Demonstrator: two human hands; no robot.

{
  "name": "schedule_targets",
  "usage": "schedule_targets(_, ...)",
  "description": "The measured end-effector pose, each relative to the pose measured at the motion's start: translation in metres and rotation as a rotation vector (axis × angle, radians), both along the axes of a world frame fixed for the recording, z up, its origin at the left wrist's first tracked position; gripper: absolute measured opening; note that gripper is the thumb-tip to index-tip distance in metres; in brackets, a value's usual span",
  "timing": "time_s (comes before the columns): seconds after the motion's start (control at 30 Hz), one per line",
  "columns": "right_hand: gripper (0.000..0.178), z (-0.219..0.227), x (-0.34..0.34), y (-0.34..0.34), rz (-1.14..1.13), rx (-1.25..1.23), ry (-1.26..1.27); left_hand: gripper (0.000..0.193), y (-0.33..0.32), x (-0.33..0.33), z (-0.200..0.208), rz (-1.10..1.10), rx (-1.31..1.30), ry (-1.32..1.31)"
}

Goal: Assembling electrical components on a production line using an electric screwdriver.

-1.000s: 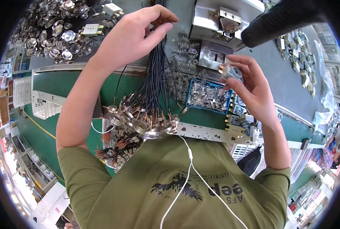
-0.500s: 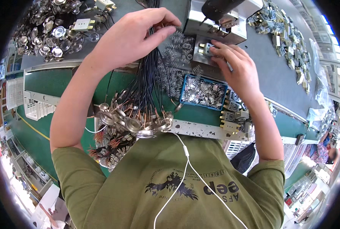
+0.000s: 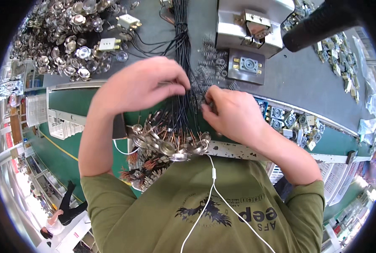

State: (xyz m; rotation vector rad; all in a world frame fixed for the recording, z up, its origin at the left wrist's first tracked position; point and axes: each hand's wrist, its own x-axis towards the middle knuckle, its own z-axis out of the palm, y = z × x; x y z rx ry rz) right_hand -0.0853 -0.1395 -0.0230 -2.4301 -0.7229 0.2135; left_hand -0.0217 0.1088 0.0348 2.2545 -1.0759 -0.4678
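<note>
A bundle of thin black wires (image 3: 181, 46) runs down the middle of the bench and ends in round metal cups (image 3: 167, 147) at the near edge. My left hand (image 3: 143, 86) hovers at the bundle's left side, thumb and fingers curled together; what they hold, if anything, is hidden. On the other side, my right hand (image 3: 236, 114) pinches close beside the wires, and the thing in its fingertips is too small to make out. Beyond it, a small block with a round grey centre and brass tabs (image 3: 249, 64) lies on a metal plate (image 3: 254, 78), untouched.
Coil springs (image 3: 211, 63) lie right of the wires. A metal fixture (image 3: 228, 31) stands at the back, with a black cylinder (image 3: 318, 27) to its right. Metal cups (image 3: 70, 46) pile up far left. Several blocks (image 3: 295, 126) sit along the right front; a blue tray (image 3: 261, 105) is partly covered.
My right hand has left the block on the metal plate and come left and nearer, to the wires. My left hand has lowered along the bundle. The view has shifted.
</note>
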Motion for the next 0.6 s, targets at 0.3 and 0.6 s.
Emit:
schedule_targets(0.3, 0.026, 0.041, 0.005, -0.032, -0.441, 0.901, 1.377, 0.011, -0.010, 0.000, -0.043, 0.014, -0.013, -0.277)
schedule_targets(0.6, 0.040, 0.073, 0.001, -0.093, 0.016, -0.081, 0.180, 0.013, -0.017, 0.002, -0.032, 0.080, -0.170, -0.331)
